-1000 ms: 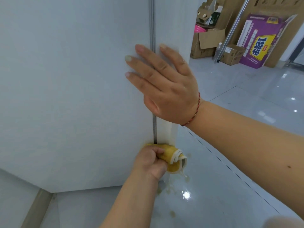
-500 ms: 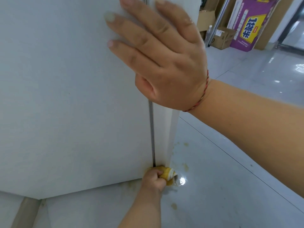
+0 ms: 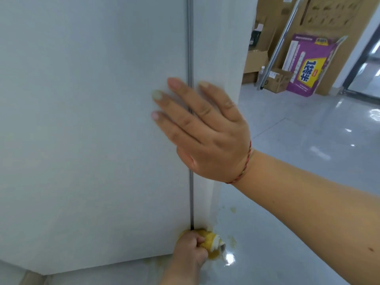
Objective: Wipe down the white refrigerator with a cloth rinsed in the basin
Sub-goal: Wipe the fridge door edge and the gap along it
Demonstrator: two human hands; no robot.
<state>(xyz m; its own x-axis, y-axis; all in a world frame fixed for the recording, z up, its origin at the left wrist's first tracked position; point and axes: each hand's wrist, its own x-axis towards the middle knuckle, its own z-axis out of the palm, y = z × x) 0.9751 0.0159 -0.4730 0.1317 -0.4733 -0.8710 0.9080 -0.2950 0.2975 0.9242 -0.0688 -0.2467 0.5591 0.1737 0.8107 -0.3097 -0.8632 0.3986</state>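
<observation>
Glossy grey floor runs away to the right toward stacked cardboard boxes, a purple carton and a leaning metal pole; yellowish drips and a wet patch mark the floor close to the appliance's foot. Filling the left and centre is the white refrigerator, with a dark vertical seam running down its face to the bottom corner.

Down at that near corner the left hand has its grip closed around a bunched yellow cloth, fingers curled over it, pressing the wad against the foot of the seam just above the floor. The right hand lies flat higher up, fingers straight and spread across the seam, palm on the panel — holding nothing, seemingly bracing the door.

What matters for the next stroke is that the seam's long axis is vertical and lies directly above the cloth. The cloth sits at its lowest end, so any further wiping along it would, I judge, have to travel upward, toward the braced right hand, which lies square in that path and would need to shift. The left hand is the nearer one to the unwiped bottom edge — the lower rim running left from it also looks within easy reach. No basin is in view.
</observation>
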